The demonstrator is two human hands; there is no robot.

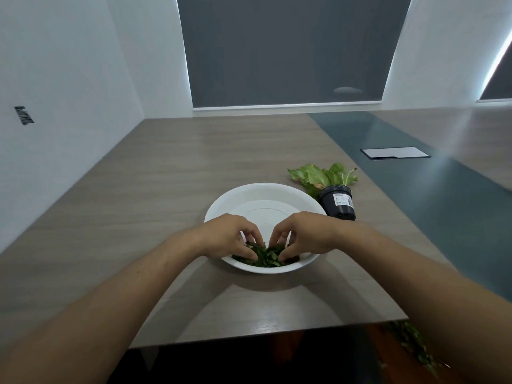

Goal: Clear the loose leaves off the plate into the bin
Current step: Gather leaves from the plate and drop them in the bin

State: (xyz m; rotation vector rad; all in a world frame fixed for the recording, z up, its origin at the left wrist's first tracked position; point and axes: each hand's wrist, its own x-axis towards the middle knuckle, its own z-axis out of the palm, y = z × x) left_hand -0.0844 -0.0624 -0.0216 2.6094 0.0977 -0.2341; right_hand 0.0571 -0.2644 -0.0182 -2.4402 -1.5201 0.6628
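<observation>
A round white plate [249, 198] sits on the wooden table in front of me. A heap of dark green loose leaves [264, 257] lies at the plate's near edge. My left hand [230, 235] and my right hand [303, 234] are both over the heap, fingers curled down into the leaves from either side, fingertips close together. The fingers hide part of the heap. No bin shows in the view.
A black plant pot [339, 202] lies tipped on its side just right of the plate, its light green plant [321, 176] spread on the table behind it. A flat hatch [394, 153] is set in the dark strip at far right. More leaves [412, 345] lie on the floor below the table's right corner.
</observation>
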